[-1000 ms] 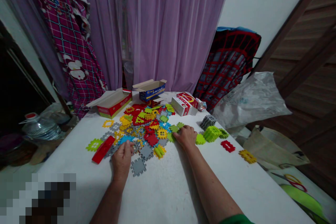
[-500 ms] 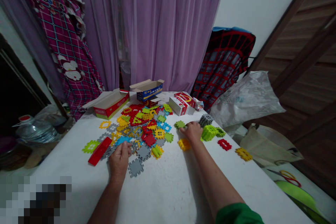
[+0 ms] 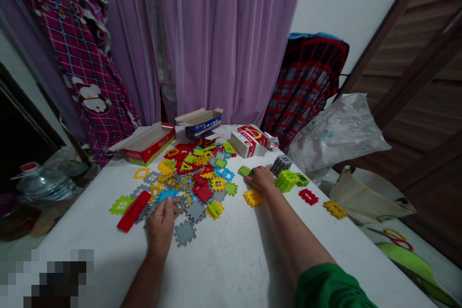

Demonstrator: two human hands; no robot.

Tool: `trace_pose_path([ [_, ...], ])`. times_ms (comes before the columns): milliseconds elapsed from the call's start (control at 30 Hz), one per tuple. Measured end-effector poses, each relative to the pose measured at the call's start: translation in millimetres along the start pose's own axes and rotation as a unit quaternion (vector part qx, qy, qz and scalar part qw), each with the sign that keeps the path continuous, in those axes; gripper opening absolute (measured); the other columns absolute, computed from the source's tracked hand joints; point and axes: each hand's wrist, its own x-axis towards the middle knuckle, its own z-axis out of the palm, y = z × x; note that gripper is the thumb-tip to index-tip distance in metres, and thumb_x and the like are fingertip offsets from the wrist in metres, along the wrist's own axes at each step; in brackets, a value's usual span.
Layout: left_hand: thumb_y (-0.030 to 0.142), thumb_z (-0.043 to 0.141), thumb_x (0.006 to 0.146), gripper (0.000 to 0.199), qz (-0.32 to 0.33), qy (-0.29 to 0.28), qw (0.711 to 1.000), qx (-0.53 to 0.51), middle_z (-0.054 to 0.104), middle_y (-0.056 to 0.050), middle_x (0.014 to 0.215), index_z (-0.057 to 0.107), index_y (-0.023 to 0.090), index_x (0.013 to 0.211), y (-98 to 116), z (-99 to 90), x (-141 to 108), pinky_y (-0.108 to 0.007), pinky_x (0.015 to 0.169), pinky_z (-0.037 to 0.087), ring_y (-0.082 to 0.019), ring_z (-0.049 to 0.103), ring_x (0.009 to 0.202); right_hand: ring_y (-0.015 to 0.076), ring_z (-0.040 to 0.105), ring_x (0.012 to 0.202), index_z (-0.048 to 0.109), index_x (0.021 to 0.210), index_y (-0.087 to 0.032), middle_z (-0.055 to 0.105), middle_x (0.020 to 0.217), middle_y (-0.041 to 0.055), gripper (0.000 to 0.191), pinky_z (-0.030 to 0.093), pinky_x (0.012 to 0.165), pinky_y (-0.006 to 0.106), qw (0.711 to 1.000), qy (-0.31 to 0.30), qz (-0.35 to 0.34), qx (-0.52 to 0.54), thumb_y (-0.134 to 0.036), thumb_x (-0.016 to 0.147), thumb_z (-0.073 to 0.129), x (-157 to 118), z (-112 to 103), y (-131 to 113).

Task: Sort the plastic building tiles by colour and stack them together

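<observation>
My left hand (image 3: 161,221) rests at the near left edge of a heap of notched plastic building tiles (image 3: 203,192), thumb and fingers drawn together. What they hold, if anything, is hidden. Beside it lie a long red block (image 3: 134,211) and a flat grey tile (image 3: 185,233). Farther right, my right hand (image 3: 260,178) is low over the table with curled fingers; whatever is under them cannot be made out. Close to its fingertips lies a green tile (image 3: 244,171). Around this hand are a yellow tile stack (image 3: 252,198), a bright green stack (image 3: 286,181) and a grey stack (image 3: 281,165).
An open red box (image 3: 151,147), a blue box (image 3: 204,124) and a red-and-white box (image 3: 249,141) stand along the back of the white table (image 3: 224,269). Toward the right edge are a red tile (image 3: 308,196) and yellow tiles (image 3: 335,209). Scissors (image 3: 397,238) lie beyond the edge.
The view has shifted slightly. Both hands stay in nearly the same places, and the tiles look unmoved.
</observation>
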Motion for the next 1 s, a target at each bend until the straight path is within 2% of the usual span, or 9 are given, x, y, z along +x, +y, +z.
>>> trace_pose_path([
  [467,0.059,0.038,0.087,0.05,0.005,-0.006,1.0,0.011,0.063,-0.001,0.056,0.068,0.02,0.075,-2.2,0.2,1.0,-0.024,0.051,0.05,-0.015,0.06,0.05,0.0315,0.054,0.117,0.068,0.119,-0.014,0.062,0.126,0.0186,0.058,0.042,0.091,0.039,0.999,0.015,0.039,0.008,-0.057,0.082,0.058,-1.4,3.9,-12.0],
  [767,0.059,0.037,0.087,0.051,0.009,-0.002,1.0,0.028,0.064,-0.001,0.054,0.068,0.021,0.073,0.0,-0.8,1.4,-0.025,0.051,0.05,-0.016,0.06,0.049,0.0342,0.054,0.118,0.067,0.119,-0.007,0.062,0.123,0.0227,0.065,0.041,0.095,0.043,0.997,0.012,0.077,0.006,-0.059,0.08,0.06,0.1,0.3,-20.3],
  [900,0.058,0.037,0.087,0.05,0.012,-0.003,1.0,0.026,0.063,-0.001,0.055,0.067,0.021,0.073,-0.1,-0.4,1.4,-0.024,0.051,0.05,-0.015,0.06,0.05,0.0349,0.054,0.119,0.067,0.121,-0.008,0.062,0.124,0.0227,0.066,0.041,0.095,0.045,0.995,0.012,0.097,0.01,-0.06,0.08,0.06,-4.0,-2.8,-22.8],
  [1000,0.059,0.039,0.087,0.05,0.003,-0.002,1.0,0.011,0.064,-0.001,0.056,0.067,0.021,0.073,-1.6,0.3,1.4,-0.025,0.051,0.05,-0.016,0.06,0.05,0.0331,0.053,0.12,0.065,0.124,-0.013,0.06,0.128,0.02,0.058,0.042,0.093,0.043,0.996,0.013,0.086,0.009,-0.055,0.085,0.058,-10.5,-9.9,-15.6],
])
